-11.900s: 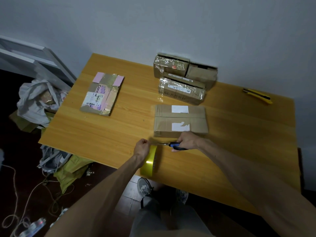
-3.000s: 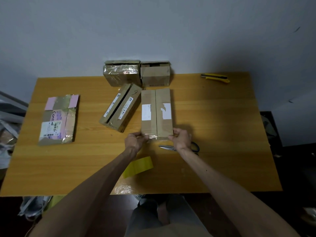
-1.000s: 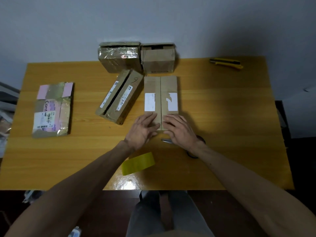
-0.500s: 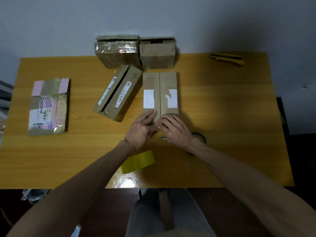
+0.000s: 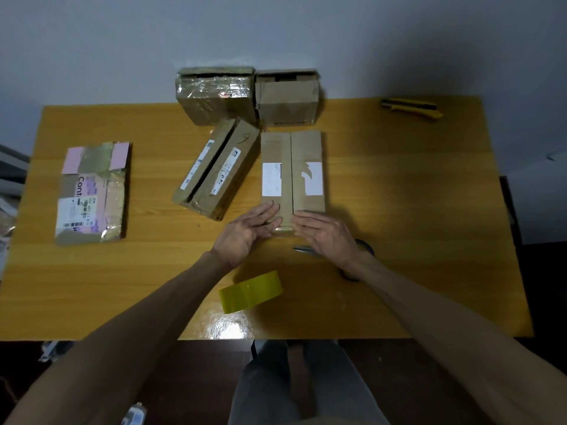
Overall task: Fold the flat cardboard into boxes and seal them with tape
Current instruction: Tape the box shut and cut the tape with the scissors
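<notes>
A long brown cardboard box (image 5: pixel 291 170) with two white labels lies in the middle of the wooden table (image 5: pixel 399 210), its centre seam running away from me. My left hand (image 5: pixel 248 231) and my right hand (image 5: pixel 325 233) lie with straight fingers on the box's near end, one on each side of the seam. A roll of yellow-green tape (image 5: pixel 251 292) stands on the table just in front of my left wrist. Scissors (image 5: pixel 365 245) lie under my right wrist, mostly hidden.
A second long box (image 5: pixel 217 168) lies at an angle to the left. Two boxes (image 5: pixel 214 95) (image 5: pixel 287 98) stand against the back wall. A flat taped carton (image 5: pixel 92 193) lies at far left. A yellow utility knife (image 5: pixel 411 108) rests at back right.
My hands have slid a little apart across the box's near end, fingers still flat on it. The view has tilted slightly; the box and the tape roll stay where they were.
</notes>
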